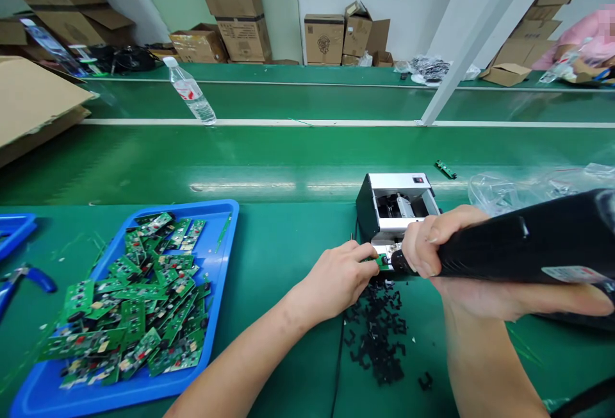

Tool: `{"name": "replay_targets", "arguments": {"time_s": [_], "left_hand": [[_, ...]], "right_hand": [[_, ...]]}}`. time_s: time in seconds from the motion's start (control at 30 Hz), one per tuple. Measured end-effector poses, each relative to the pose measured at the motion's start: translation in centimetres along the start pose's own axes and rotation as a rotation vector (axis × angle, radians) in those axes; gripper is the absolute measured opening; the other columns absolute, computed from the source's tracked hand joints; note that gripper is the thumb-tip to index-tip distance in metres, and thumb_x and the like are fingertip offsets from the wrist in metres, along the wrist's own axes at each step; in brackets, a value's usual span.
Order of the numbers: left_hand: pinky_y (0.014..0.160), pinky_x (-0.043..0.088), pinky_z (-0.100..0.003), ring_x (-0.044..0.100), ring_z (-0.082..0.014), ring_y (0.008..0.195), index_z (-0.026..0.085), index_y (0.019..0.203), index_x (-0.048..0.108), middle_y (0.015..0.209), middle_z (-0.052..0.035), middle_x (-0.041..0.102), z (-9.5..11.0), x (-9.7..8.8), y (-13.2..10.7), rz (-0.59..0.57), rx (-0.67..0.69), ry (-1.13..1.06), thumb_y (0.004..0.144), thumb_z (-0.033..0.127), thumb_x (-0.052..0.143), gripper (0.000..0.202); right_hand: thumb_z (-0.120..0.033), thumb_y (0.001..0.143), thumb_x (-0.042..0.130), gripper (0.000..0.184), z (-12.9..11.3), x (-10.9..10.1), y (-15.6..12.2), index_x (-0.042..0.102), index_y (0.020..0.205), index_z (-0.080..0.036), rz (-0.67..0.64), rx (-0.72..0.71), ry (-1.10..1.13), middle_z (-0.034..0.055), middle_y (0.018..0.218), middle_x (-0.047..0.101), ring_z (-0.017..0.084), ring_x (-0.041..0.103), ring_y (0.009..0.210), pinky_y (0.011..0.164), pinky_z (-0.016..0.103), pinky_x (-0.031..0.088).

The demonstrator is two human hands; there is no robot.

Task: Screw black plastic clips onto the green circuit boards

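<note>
Green circuit boards lie heaped in a blue plastic tray at the left of the desk. They overlap at all angles, and the size of the pile suggests that much of the batch is left. One small green board sits at the front of a compact benchtop machine, pinched by the left hand, whose fingers come together on it. The right hand has its fingers curled firmly around a black handheld power tool, and the tool's narrow nose is touching or just beside that board.

Just below the machine, a scatter of black plastic bits covers part of the desk, which suggests that a good deal of work is done, though no finished stack shows. Another green board rests on the belt behind the machine. Working room runs between the tray and the machine, while the tool's long body crowds the right side, near a clear plastic bag. Blue-handled pliers sit near the desk's left edge, well apart from both hands.
</note>
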State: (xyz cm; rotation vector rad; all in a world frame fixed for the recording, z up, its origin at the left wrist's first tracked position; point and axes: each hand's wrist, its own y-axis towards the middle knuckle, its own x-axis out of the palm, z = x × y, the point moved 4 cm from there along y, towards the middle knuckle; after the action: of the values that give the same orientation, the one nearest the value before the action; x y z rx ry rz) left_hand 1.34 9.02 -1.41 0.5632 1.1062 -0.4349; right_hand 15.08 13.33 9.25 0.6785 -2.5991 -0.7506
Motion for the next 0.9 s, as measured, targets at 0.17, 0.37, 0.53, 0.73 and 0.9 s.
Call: {"name": "replay_targets", "arguments": {"time_s": [0.17, 0.37, 0.53, 0.73, 0.9], "left_hand": [[0.074, 0.046, -0.030, 0.056, -0.0172, 0.089, 0.022, 0.095, 0.065, 0.114, 0.0007, 0.065, 0.0, -0.2, 0.0, 0.000, -0.005, -0.016, 0.100, 0.016, 0.051, 0.016], [0.078, 0.048, -0.031, 0.060, -0.0180, 0.092, 0.019, 0.095, 0.066, 0.115, -0.0042, 0.067, -0.1, 0.0, 0.1, 0.037, -0.002, -0.091, 0.101, 0.017, 0.049, 0.018], [0.074, 0.050, -0.027, 0.063, -0.0141, 0.081, 0.019, 0.104, 0.063, 0.096, -0.0030, 0.070, -0.7, -1.6, -0.1, 0.266, -0.117, -0.387, 0.097, 0.018, 0.055, 0.010], [0.051, 0.038, -0.019, 0.048, -0.0067, 0.053, 0.018, 0.084, 0.058, 0.069, 0.0042, 0.064, -2.0, -3.5, -0.8, 0.448, -0.450, -0.674, 0.085, 0.029, 0.077, 0.022], [0.047, 0.031, -0.020, 0.040, -0.0071, 0.051, 0.018, 0.069, 0.060, 0.058, 0.0053, 0.052, -2.8, -3.6, -0.8, 0.454, -0.508, -0.825, 0.077, 0.035, 0.083, 0.030]], "right_hand": [[-0.090, 0.075, 0.051, 0.072, 0.3, -0.2, -0.4, 0.071, 0.080, -0.021, 0.036, 0.037, -0.038, -0.0019, 0.049, 0.055, 0.014, 0.044, 0.037, 0.041, 0.031, 0.038], [-0.088, 0.070, 0.060, 0.066, -1.1, -2.7, -1.5, 0.072, 0.095, -0.028, 0.280, 0.151, 0.006, -0.0010, 0.055, 0.058, 0.017, 0.048, 0.042, 0.041, 0.033, 0.038], [-0.075, 0.089, 0.049, 0.053, -0.2, -8.1, -4.3, 0.064, 0.105, -0.028, 0.561, 0.282, -0.090, -0.0002, 0.076, 0.056, 0.014, 0.049, 0.049, 0.043, 0.030, 0.036], [-0.068, 0.082, 0.058, 0.048, 5.4, -14.1, -9.2, 0.045, 0.101, -0.025, 0.729, 0.614, -0.640, -0.0006, 0.084, 0.058, 0.015, 0.056, 0.054, 0.049, 0.032, 0.049], [-0.060, 0.082, 0.062, 0.047, 7.4, -15.1, -10.3, 0.061, 0.104, -0.019, 0.589, 0.739, -1.040, 0.0108, 0.088, 0.070, 0.029, 0.067, 0.079, 0.071, 0.042, 0.053]]}}
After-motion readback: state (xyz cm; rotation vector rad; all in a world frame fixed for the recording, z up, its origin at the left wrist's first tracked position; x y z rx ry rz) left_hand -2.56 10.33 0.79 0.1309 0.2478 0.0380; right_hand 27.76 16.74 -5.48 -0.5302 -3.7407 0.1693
